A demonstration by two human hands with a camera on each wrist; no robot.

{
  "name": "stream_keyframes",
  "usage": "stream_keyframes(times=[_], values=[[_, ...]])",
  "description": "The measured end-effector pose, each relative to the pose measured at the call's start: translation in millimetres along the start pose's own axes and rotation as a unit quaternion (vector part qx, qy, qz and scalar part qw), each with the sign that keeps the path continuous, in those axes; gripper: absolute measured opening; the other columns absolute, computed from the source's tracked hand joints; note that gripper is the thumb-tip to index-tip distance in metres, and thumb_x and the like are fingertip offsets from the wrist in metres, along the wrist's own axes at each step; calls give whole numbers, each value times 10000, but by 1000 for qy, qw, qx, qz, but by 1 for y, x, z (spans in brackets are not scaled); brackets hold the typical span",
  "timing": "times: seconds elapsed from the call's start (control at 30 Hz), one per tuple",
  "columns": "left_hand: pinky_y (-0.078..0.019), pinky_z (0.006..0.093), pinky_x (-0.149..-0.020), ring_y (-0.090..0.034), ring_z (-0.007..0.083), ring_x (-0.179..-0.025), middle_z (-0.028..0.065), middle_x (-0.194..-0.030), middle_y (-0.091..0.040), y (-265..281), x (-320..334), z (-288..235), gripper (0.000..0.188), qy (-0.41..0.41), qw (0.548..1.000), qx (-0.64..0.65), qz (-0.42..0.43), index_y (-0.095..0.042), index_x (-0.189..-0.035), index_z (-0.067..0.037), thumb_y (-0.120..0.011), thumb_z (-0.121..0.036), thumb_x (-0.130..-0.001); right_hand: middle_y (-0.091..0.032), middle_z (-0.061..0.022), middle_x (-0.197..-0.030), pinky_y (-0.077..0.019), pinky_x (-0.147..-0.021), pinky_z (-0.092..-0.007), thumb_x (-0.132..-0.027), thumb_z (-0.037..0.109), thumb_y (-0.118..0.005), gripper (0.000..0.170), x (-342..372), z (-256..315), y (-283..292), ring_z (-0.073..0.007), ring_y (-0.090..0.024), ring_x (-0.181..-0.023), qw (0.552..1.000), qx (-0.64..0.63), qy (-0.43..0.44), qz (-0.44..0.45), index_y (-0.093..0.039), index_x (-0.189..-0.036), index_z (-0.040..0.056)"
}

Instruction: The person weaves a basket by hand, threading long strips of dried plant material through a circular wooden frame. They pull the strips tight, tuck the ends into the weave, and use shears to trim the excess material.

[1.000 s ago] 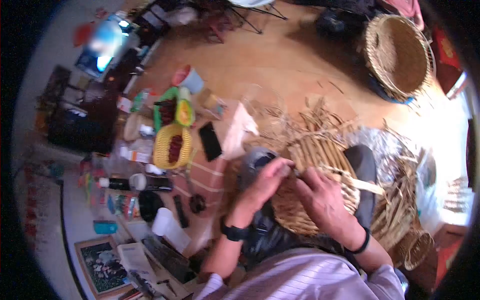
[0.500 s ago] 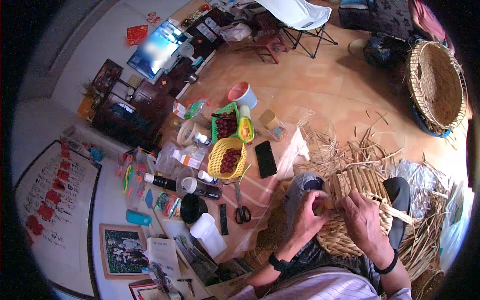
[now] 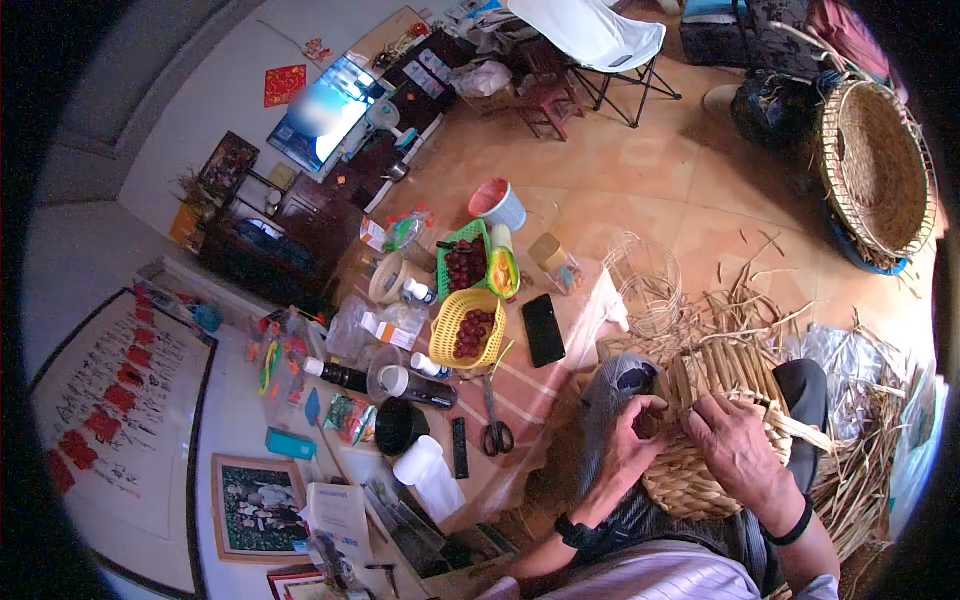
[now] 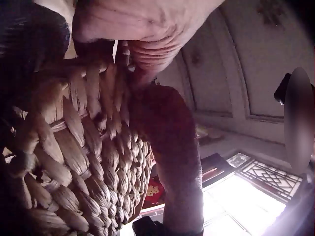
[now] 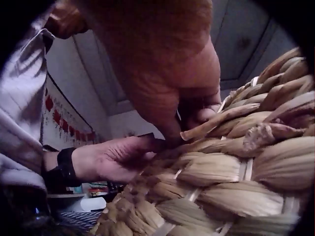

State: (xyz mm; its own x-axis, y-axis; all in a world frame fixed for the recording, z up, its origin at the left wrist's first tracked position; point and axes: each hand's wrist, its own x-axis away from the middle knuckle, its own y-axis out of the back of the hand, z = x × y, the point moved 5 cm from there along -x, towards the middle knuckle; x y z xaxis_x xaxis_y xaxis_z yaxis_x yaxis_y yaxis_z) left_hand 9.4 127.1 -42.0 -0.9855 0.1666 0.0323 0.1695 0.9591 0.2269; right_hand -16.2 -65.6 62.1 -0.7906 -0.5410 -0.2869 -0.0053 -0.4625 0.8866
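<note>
A half-woven basket [image 3: 690,485] of thick tan plant strands sits on the person's lap, with upright stakes along its far side. My left hand [image 3: 637,437] curls its thumb and fingers at the basket's left rim. Close beside it, my right hand [image 3: 738,447] bends over the rim and pinches at a strand with thumb and fingers. In the right wrist view, a cut strand end [image 5: 197,131] sticks out near the right thumb, and the left hand [image 5: 115,158] reaches in from behind. The left wrist view has the basket wall [image 4: 83,162] up close; the left fingertips are partly hidden.
Left on the cloth-covered table lie scissors [image 3: 494,425], a phone [image 3: 543,331], a yellow basket of red fruit [image 3: 467,331] and bottles. Loose strands [image 3: 850,480] lie on the floor at right. A large round basket [image 3: 878,170] stands at the back right.
The head view has swung left, so the hands and basket sit further right in it. Both hands have come down from above the basket to its rim and stay close together.
</note>
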Motion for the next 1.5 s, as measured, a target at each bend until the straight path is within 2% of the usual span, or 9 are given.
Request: stream_keyframes(times=[0.13,0.4,0.53,0.83,1.03,1.23,1.33,1.43,1.5], values=[[-505,328,-1068,-644,152,-1111,18,-1162,-705,-1,-3,-17,454,-29,999,31,16,-682,-1231,-37,-920,-139,-857,-616,-178,-1085,-579,-853,-473,-827,152,-671,377,1,1,0,-358,-686,-1032,1000,-4,3,-20,-674,-1159,-29],[-516,348,-1116,-680,175,-1188,51,-1234,-745,2,3,0,527,80,995,58,30,-695,-1315,-22,-898,-114,-838,-621,-188,-1100,-598,-863,-495,-783,153,-706,407,-1,-6,-6,-376,-697,-1020,999,-46,-19,11,-684,-1152,-18],[-518,358,-1135,-682,184,-1225,64,-1302,-748,-3,12,1,614,141,971,191,17,-676,-1397,5,-880,-53,-820,-626,-174,-1092,-596,-840,-490,-776,160,-706,401,2,-6,-12,-366,-694,-1004,999,-38,6,-18,-685,-1140,-8],[-509,341,-1160,-656,187,-1322,103,-1420,-714,-8,-2,5,686,145,964,201,98,-585,-1540,27,-804,-32,-893,-610,-140,-1003,-527,-777,-486,-804,77,-742,306,14,-12,-23,-359,-641,-891,990,-57,26,-125,-667,-1092,9],[-515,338,-1145,-650,201,-1315,108,-1443,-685,-9,16,-12,726,123,954,268,50,-524,-1575,17,-794,19,-901,-603,-141,-982,-530,-757,-486,-788,65,-734,294,17,-12,-26,-360,-640,-883,994,-50,10,-97,-661,-1068,13],[-516,339,-1140,-655,190,-1293,82,-1392,-698,-7,11,4,706,97,965,236,58,-552,-1526,-1,-826,11,-875,-596,-144,-1014,-557,-845,-502,-861,151,-652,243,3,-1,-15,-360,-654,-970,999,-40,-5,-28,-630,-1059,11],[-522,342,-1132,-656,185,-1286,79,-1379,-701,-8,12,9,729,109,964,237,53,-562,-1514,-11,-843,16,-842,-593,-144,-1027,-552,-861,-497,-886,155,-655,219,3,-1,-35,-362,-653,-986,993,-96,-24,-68,-642,-1048,8],[-519,343,-1133,-654,192,-1287,73,-1380,-698,-5,17,-7,672,57,971,230,46,-565,-1510,-12,-806,-21,-882,-601,-153,-1075,-555,-887,-502,-865,167,-684,222,-4,9,-28,-360,-650,-1046,996,-78,20,-29,-668,-1018,8],[-519,342,-1128,-660,200,-1277,64,-1366,-704,5,19,-7,608,-24,993,112,0,-576,-1495,-8,-771,-64,-923,-590,-167,-1057,-556,-886,-506,-843,190,-698,250,-9,12,-23,-365,-643,-1029,997,-50,59,-19,-668,-1008,6]])
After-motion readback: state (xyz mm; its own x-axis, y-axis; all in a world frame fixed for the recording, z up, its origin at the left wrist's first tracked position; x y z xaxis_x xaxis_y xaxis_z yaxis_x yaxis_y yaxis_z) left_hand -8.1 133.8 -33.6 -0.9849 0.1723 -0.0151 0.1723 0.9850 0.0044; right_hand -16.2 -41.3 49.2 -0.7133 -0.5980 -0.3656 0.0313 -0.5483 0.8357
